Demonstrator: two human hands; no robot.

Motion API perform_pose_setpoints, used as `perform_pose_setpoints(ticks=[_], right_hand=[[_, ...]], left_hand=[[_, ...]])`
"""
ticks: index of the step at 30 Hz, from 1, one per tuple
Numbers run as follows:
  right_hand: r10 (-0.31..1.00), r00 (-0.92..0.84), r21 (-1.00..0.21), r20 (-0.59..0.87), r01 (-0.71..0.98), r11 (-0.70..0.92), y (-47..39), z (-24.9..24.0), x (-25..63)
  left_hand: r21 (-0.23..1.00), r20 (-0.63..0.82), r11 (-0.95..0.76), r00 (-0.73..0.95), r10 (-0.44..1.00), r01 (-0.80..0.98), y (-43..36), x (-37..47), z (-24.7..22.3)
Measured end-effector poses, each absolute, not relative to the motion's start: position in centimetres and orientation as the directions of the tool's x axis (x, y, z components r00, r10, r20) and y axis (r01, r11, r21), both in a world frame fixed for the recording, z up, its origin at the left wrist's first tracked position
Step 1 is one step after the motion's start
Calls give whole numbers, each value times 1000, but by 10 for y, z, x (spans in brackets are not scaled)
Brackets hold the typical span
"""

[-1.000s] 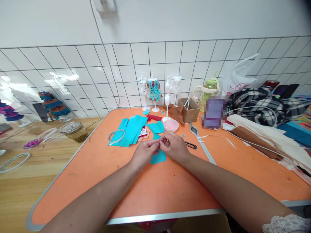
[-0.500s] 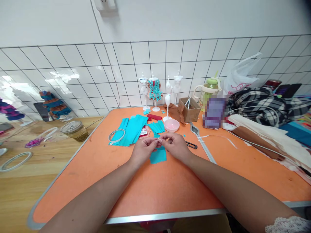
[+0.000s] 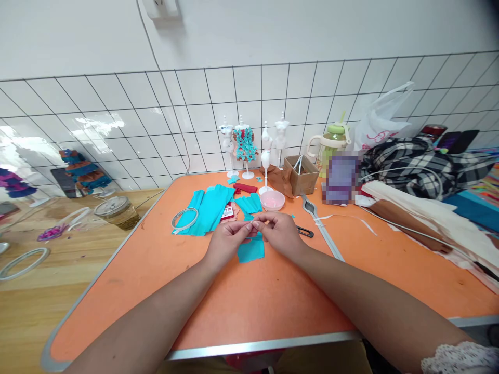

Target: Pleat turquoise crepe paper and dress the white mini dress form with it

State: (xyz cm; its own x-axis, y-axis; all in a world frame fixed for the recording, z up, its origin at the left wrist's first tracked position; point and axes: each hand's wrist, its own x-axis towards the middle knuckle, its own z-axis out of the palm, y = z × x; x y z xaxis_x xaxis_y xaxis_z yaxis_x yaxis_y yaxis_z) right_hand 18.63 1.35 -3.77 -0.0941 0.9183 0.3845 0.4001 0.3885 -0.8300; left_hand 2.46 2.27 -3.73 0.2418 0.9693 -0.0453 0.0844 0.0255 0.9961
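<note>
My left hand and my right hand meet above the orange table, thumbs and fingertips pinched together. Whatever lies between the fingertips is too small and covered to name. Beneath them is a turquoise crepe-like piece, partly hidden by the hands. Beyond the fingers lies another turquoise piece, beside a pink bowl. A black-handled cutter sits just right of my right hand. Left of my hands, a roll of tape rests on larger turquoise sheets.
Small white mannequins stand at the back, one wearing a turquoise ruffled dress. Behind the bowl are a cardboard box and a green-lidded bottle. Plaid cloth is heaped at right. A lidded jar stands on the wooden table at left.
The whole view has shifted slightly, so things appear a little further left. The small white bit seen between my fingertips earlier is now covered; both hands stay pinched together.
</note>
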Motion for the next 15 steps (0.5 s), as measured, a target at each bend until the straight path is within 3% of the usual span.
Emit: perform_pose_setpoints(ticks=[5,15], right_hand=[[848,-179,-692,498,507,514,10,-39,188],[831,-251,-566,497,632,529,12,-40,192]], left_hand=[[995,-93,99,211,973,-21,25,23,-38],[976,-203,215,222,954,-30,26,24,-37]])
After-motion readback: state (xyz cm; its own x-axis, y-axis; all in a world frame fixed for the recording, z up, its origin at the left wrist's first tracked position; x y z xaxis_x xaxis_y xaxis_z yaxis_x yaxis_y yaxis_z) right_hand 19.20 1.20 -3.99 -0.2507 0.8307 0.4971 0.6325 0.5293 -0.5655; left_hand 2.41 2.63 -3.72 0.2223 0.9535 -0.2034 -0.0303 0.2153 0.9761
